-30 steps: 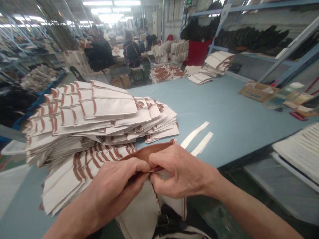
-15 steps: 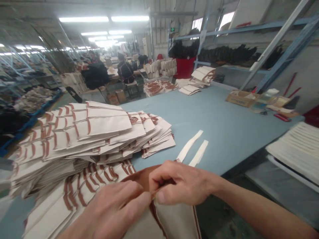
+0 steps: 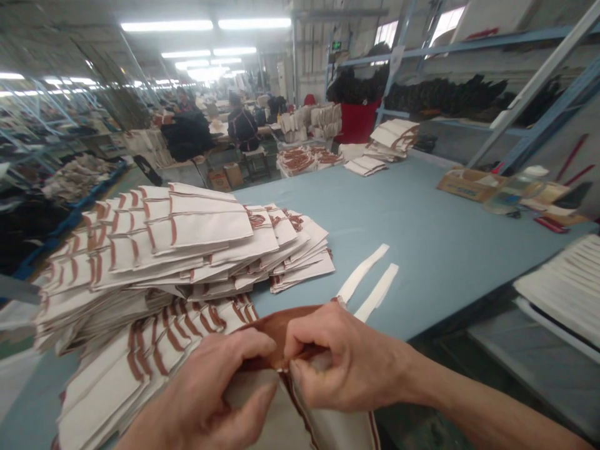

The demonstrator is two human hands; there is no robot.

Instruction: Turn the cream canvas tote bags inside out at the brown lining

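Observation:
A cream fabric piece with brown trim (image 3: 276, 415), which looks like a bag, lies at the table's near edge, its brown band (image 3: 279, 322) curving behind my hands. My right hand (image 3: 344, 362) pinches its brown-edged seam between thumb and curled fingers. On the left, my left hand (image 3: 215, 387) straddles the top edge, thumb apart from the fingers, with cream cloth showing between them. Its fingertips rest by the brown band; the other fingers are partly hidden. Two cream strips (image 3: 363, 275) stretch out on the table just beyond my right hand.
A big stack of cream pieces with brown edging (image 3: 206, 225) stands left, a lower row of them (image 3: 154, 350) in front. The blue-grey table (image 3: 422, 212) holds a cardboard box (image 3: 469, 184) and clear bottle (image 3: 515, 190) far right. A person (image 3: 242, 128) sits in the background.
My left thumb has parted from its fingers and dropped away from the seam. The right hand keeps its pinch. The whole view has shifted slightly.

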